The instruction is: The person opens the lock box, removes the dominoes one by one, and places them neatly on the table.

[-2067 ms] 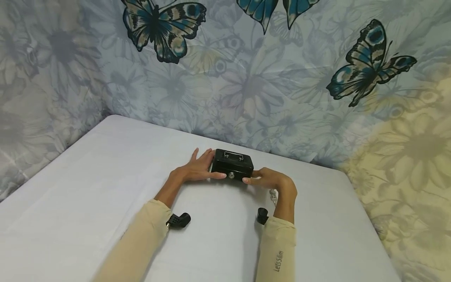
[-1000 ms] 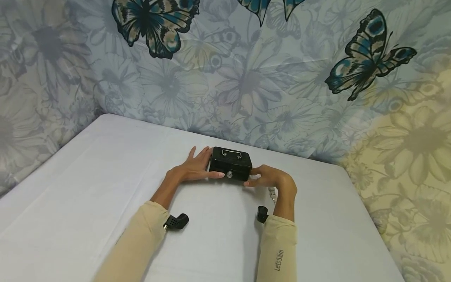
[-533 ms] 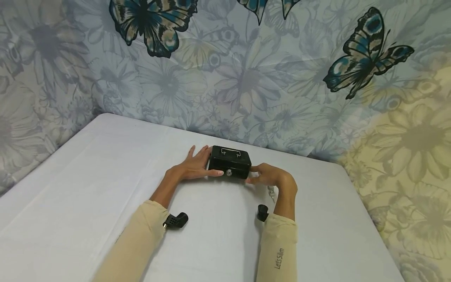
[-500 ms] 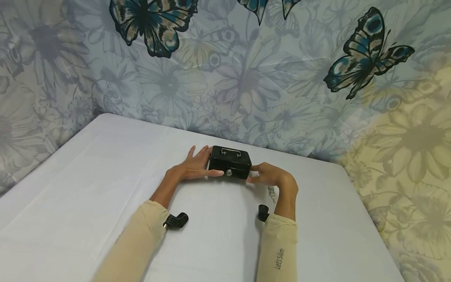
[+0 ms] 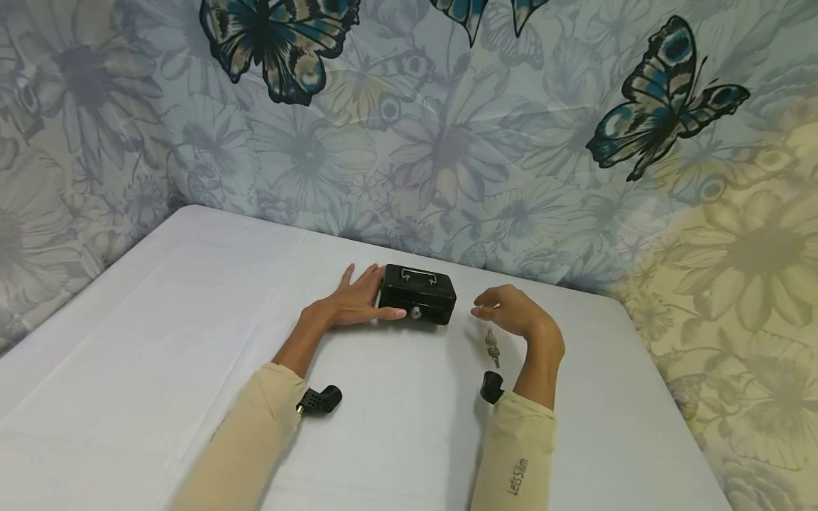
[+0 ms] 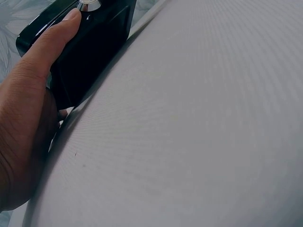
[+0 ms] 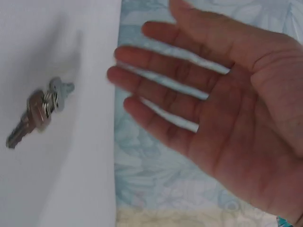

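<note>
A small black cash box [image 5: 418, 294] with a wire handle on its lid and a round silver lock [image 5: 416, 313] on its front stands on the white table. My left hand [image 5: 348, 304] rests along the box's left end, its thumb lying across the front beside the lock; the left wrist view shows the thumb tip close to the lock [image 6: 89, 4]. To the right of the box, apart from it, my right hand [image 5: 511, 311] hovers with nothing in it, palm and spread fingers showing in the right wrist view. A bunch of keys [image 5: 492, 346] lies on the table below that hand.
The table [image 5: 211, 341] ends at the back against a hanging cloth [image 5: 447, 142] printed with flowers and butterflies. Both wrists carry a black camera [image 5: 322, 399] strapped near the sleeve cuff.
My right hand has left the box's right end and moved right, uncovering more of the keys. The left hand stays against the box, which looks unmoved over the last half second.
</note>
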A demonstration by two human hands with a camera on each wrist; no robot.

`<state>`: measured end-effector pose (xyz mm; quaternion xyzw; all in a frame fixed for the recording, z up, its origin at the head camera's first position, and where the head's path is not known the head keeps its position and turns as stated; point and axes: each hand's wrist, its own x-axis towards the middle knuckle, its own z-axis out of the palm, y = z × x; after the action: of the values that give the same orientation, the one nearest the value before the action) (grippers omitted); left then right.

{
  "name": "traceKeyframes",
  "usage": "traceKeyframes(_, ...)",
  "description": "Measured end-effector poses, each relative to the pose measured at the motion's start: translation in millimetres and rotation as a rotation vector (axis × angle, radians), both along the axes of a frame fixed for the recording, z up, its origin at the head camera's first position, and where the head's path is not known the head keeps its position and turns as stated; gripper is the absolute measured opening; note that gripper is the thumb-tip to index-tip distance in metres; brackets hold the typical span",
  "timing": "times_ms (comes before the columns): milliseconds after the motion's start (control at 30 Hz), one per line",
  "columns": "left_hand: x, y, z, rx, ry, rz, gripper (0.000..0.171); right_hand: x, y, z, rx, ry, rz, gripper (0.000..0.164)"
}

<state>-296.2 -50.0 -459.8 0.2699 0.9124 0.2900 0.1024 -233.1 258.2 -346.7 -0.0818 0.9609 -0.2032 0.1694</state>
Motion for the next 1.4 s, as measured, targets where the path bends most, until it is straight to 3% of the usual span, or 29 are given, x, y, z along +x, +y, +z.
traceKeyframes(300,-3.7,1.0,-4.9,-0.014,-0.017,0.005,0.131,3.5,7.3,-5.0,0.133,-0.115,-0.163,0.024)
traceKeyframes(533,-6.1,0.2,-6.8,-0.015,-0.029,0.014,0.128,2.9,9.5,-12.2,0.146,-0.181,-0.276,0.018)
traceKeyframes(733,-3.4,-0.2,-3.2,0.01,-0.029,0.008,0.13,1.2,8.3,-17.5,0.186,-0.218,-0.347,0.025)
traceKeyframes(1100,-0.6,0.3,2.4,0.018,-0.007,0.0,0.125,-0.1,6.9,-20.4,0.16,-0.23,-0.363,0.021)
traceKeyframes(1400,-4.1,0.9,-4.9,-0.014,-0.025,0.008,0.134,-2.6,7.4,-25.8,0.132,-0.216,-0.241,0.014)
